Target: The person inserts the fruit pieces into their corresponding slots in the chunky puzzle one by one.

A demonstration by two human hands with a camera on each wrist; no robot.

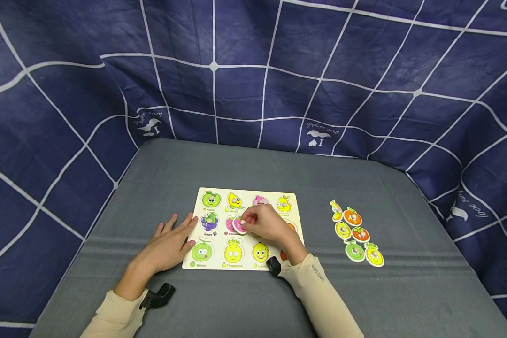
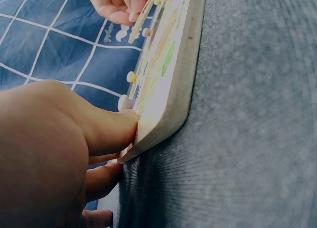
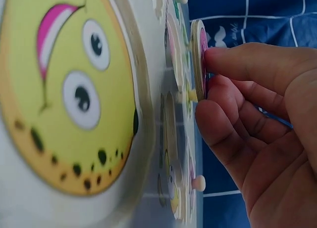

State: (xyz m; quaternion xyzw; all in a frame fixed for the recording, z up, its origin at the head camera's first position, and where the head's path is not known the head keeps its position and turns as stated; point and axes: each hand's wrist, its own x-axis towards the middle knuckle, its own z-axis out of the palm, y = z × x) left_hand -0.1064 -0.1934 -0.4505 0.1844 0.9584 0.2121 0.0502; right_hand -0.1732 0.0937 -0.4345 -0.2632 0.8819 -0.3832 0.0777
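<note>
A wooden fruit puzzle board (image 1: pixel 248 263) lies on the grey cloth, with rows of pictured fruits, some with small knobs. My right hand (image 1: pixel 265 223) pinches a pink round puzzle piece (image 1: pixel 239 226) by thumb and fingertips. The piece is tilted and partly overlaps the pink picture in the middle row; in the right wrist view it stands edge-on over the board. Fingers spread, my left hand (image 1: pixel 166 246) rests at the board's left edge. Its thumb (image 2: pixel 111 131) touches the board's rim in the left wrist view.
Several loose fruit pieces (image 1: pixel 360 234), among them a banana, an orange and a pineapple, lie grouped on the grey cloth (image 1: pixel 329 300) to the board's right. A blue curtain (image 1: pixel 236 94) with white lines surrounds the table's back and sides.
</note>
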